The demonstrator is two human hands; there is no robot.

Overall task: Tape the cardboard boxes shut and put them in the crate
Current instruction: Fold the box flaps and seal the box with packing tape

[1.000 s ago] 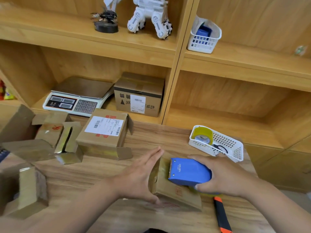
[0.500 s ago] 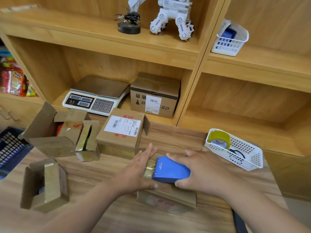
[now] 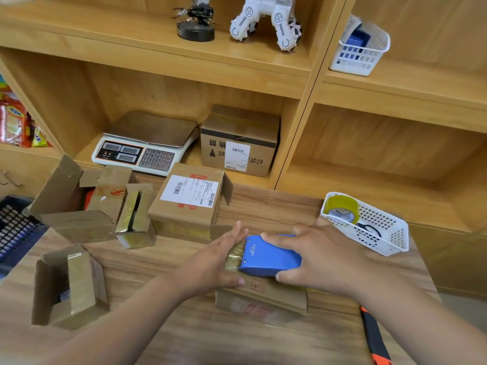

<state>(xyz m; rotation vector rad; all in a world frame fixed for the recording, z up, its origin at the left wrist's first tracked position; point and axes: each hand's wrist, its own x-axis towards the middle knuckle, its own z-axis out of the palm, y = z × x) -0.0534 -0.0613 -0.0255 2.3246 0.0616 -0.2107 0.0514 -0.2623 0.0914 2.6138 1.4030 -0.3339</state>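
Cardboard box (image 3: 263,299) now lies flat, long axis left-right between hands. Right hand (image 3: 324,259) grips tape dispenser (image 3: 268,256) atop; left hand (image 3: 213,259), fingers straight, presses left end.

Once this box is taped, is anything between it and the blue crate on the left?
Yes. Between the box being taped and the crate stand the front open box, the large open box and the small open box. Sliding across looks blocked; lifting over them would likely clear.
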